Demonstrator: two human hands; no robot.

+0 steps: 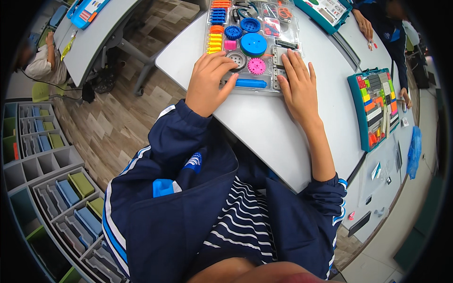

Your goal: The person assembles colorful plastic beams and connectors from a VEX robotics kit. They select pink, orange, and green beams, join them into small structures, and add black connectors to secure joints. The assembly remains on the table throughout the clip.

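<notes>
A clear plastic parts tray (269, 91) lies on the white table in front of me, filled with building-kit pieces in compartments. My left hand (211, 84) rests over its near left corner, fingers stretched and thumb apart, beside a grey wheel hub (237, 60). On the tray's right side, my right hand (301, 88) lies with fingers extended over grey pieces (278, 73). Between the hands sit a pink gear (256, 66), a large blue wheel (253, 44) and a long blue piece (250, 83). Yellow pieces (214, 43) stand in the left column. Neither hand visibly holds a piece.
A teal case (361, 113) of colourful parts is on the right, and another teal case (325, 23) at the back. A co-worker's hand (363, 26) touches small pieces at the far right. Storage trays (66, 198) stand at the left; another table (101, 28) is behind.
</notes>
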